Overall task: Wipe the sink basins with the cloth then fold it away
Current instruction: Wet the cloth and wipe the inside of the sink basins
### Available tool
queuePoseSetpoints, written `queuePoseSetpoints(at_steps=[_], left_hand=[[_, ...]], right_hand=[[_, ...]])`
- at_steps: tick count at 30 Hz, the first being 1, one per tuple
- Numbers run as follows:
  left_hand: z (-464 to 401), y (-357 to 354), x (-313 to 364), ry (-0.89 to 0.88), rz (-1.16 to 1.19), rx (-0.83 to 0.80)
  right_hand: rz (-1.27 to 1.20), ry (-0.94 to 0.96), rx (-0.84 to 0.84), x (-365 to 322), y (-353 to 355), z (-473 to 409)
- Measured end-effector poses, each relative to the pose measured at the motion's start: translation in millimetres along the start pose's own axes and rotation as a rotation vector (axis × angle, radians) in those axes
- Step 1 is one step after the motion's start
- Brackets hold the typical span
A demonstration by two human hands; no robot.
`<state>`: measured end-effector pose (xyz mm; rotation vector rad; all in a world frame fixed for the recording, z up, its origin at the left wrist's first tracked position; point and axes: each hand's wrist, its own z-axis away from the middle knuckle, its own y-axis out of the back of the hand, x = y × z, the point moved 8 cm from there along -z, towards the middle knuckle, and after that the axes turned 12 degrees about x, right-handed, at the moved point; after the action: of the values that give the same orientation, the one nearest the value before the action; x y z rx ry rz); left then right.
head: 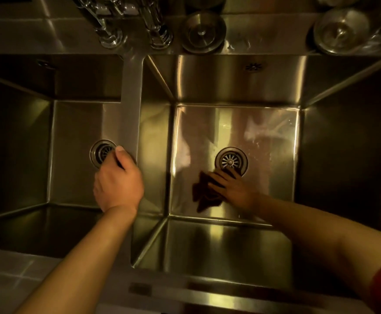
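Note:
A steel double sink fills the view, with a left basin and a right basin. A dark crumpled cloth lies on the right basin's floor, just below the round drain. My right hand presses flat on the cloth, fingers spread toward the drain. My left hand rests on the divider between the basins, with its thumb on top and its fingers curled over the divider's left edge. It partly hides the left drain.
Two chrome tap bases stand on the back ledge. A steel drain plug lies beside them, and upturned glasses sit at the back right. A pale counter edge runs along the front left.

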<state>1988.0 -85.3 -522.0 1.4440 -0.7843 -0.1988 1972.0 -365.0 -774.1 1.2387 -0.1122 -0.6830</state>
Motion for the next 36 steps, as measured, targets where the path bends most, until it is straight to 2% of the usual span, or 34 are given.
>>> queuePoseSetpoints(at_steps=[3,5,8,10,14,16,19,21,25,27,30,33,36], left_hand=[[0.1,3.6,2.8,-0.002,-0.039,0.001],[0.0,5.3,3.7,-0.012,-0.038,0.007],[-0.2,4.3,3.7,-0.019,-0.017,0.011],[-0.7,2.7,2.6,-0.026,-0.014,0.013],[-1.0,-1.7,1.7,-0.023,-0.011,-0.001],[-0.9,-1.7,0.7,-0.020,-0.030,0.005],[-0.9,-0.7,0.0,-0.022,-0.038,0.026],[-0.9,-0.8,0.0,-0.028,-0.037,0.029],[-1.5,-1.5,0.2,-0.021,-0.052,0.006],[-0.7,-1.5,0.2,-0.019,-0.050,0.002],[0.4,-0.7,1.5,-0.023,-0.038,0.006],[1.2,0.7,3.8,-0.034,-0.049,0.008],[1.3,1.3,4.6,-0.036,-0.047,0.024]], right_hand=[[0.033,-0.076,-0.072,34.1,11.0,47.0],[0.059,-0.204,-0.126,61.6,20.9,63.4],[0.010,-0.421,-0.110,108.5,39.2,75.5],[-0.031,-0.583,-0.041,144.3,50.6,79.3],[-0.081,-1.030,0.189,204.3,70.7,67.8],[-0.218,-1.119,0.275,209.4,73.2,47.5],[-0.483,-1.086,0.454,190.8,80.7,5.2],[-0.469,-0.957,0.453,158.4,85.3,-27.2],[-0.420,-0.650,0.335,63.3,72.1,-68.2],[-0.422,-0.507,0.283,16.8,58.5,-68.3],[-0.388,-0.284,0.111,-29.1,27.6,-44.8],[-0.303,-0.128,-0.107,-41.8,-3.2,6.3],[-0.262,-0.161,-0.245,-18.4,-20.2,57.6]])
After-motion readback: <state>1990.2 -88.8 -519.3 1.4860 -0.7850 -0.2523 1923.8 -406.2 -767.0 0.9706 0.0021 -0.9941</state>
